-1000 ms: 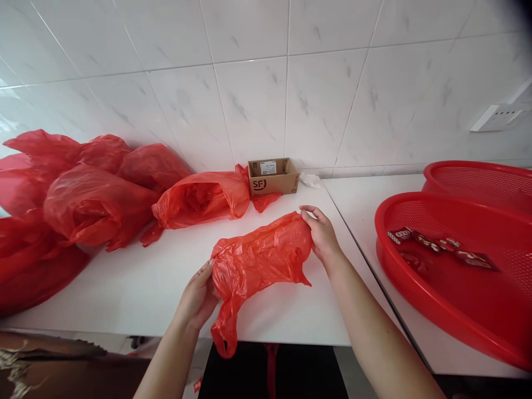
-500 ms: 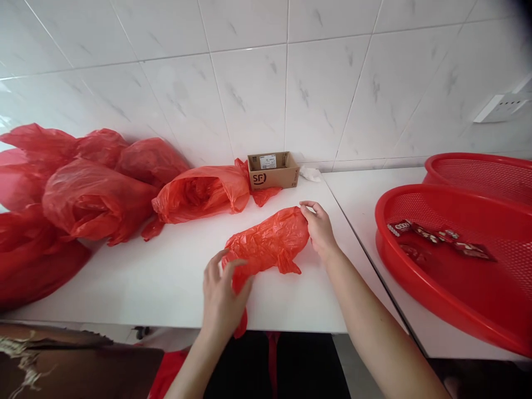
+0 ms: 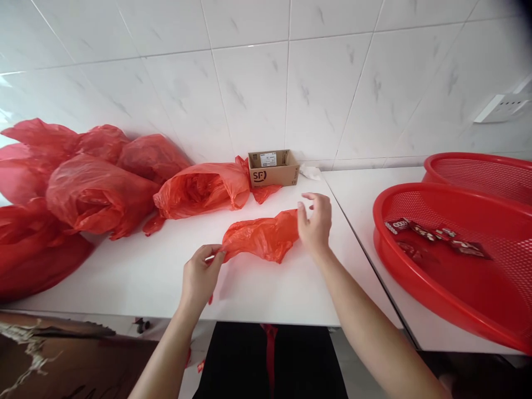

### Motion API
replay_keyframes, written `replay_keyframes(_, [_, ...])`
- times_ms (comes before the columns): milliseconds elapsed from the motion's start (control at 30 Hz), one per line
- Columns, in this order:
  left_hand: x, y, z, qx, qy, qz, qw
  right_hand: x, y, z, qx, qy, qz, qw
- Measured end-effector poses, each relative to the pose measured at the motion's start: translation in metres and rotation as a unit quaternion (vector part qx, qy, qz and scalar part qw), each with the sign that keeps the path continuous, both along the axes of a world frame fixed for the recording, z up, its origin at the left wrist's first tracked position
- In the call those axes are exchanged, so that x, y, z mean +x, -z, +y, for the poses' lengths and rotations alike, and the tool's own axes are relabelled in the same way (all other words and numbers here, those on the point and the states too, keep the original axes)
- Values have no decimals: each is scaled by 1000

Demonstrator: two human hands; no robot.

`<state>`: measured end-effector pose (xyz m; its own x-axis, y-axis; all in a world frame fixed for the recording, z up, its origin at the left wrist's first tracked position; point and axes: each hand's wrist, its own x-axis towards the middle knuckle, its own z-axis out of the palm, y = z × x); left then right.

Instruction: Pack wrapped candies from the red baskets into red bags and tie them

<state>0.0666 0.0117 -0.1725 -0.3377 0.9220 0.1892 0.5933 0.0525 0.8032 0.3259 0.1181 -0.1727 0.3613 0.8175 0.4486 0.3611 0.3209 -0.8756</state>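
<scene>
A crumpled red plastic bag [image 3: 261,238] is stretched out sideways over the white table in front of me. My left hand [image 3: 202,271] is closed, with thumb and fingertips pinching the bag's left end. At the opposite end is my right hand [image 3: 316,226], thumb and fingers apart. Its thumb is right by the bag's edge; whether it touches the plastic I cannot tell. Behind the bag lies another red plastic bag [image 3: 203,191], its mouth gaping and bunched plastic inside. Beside that one stands a small cardboard box [image 3: 274,176] with an open top.
Several puffed red bags [image 3: 100,194] are heaped at the left. On the right are two large red mesh baskets, the nearer basket [image 3: 415,302] holding several small snack packets [image 3: 469,249]. A torn brown carton [image 3: 95,360] sits below the table's front edge. A tiled wall [image 3: 249,83] closes the back.
My left hand has moved left and closed on the bag's end. The bag is pulled longer and narrower. My right hand's fingers have come off its right end and spread.
</scene>
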Motion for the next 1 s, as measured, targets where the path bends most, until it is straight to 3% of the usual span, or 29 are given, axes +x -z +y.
replay_keyframes(67, [7,-5,-2,2,-1,-2,1000,-26,-5,-22,106,-59,-112,986])
replay_keyframes(133, [15,-9,-3,3,7,3,1000,-53,-5,-43,164,-149,-220,950])
replay_keyframes(200, [24,-12,-4,6,19,16,1000,-72,0,-57,154,-201,-293,922])
replay_keyframes(267, [30,-13,-3,9,27,35,999,-77,5,-58,120,-208,-326,914])
replay_keyframes(367, [27,-7,-1,17,23,71,997,-61,8,-42,72,-192,-292,934])
replay_keyframes(500, [-1,7,2,11,-18,112,993,-24,-4,-19,30,-123,-136,983])
replay_keyframes(600, [-19,11,0,-12,-51,121,991,-16,-12,-19,19,-85,-47,995])
replay_keyframes(700, [-14,7,-7,-20,-45,93,994,-35,-9,-39,62,-176,-79,979])
replay_keyframes(767, [0,3,-10,-8,-21,57,998,-57,-2,-56,112,-290,-136,941])
replay_keyframes(833, [17,0,-12,6,8,26,1000,-75,5,-67,148,-359,-187,902])
replay_keyframes(900, [32,1,-15,13,32,-12,999,-83,12,-68,152,-353,-219,897])
replay_keyframes(1000, [46,7,-19,4,50,-99,994,-78,14,-55,56,-303,-279,909])
